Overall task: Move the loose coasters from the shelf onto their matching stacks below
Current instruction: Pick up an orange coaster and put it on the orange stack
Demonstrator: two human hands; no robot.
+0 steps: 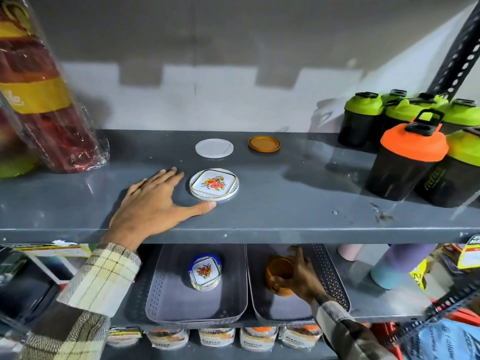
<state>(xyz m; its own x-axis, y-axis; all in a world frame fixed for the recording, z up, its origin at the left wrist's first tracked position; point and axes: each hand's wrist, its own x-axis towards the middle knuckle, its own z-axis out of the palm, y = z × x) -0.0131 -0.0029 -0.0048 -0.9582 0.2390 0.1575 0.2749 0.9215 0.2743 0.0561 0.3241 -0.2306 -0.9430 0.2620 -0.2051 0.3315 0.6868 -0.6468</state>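
Sleeves frame the bottom corners. Lower right, the right hand (298, 275) grips an amber coaster (279, 271) at the amber stack (279, 288) in the right tray (335, 281). Mid-frame, the left hand (155, 203) lies flat and empty beside the floral coaster (213, 184) on the shelf (285, 203). White (214, 148), amber (264, 144) and floral coasters remain; the floral stack (205, 272) waits in the left tray (161, 289).
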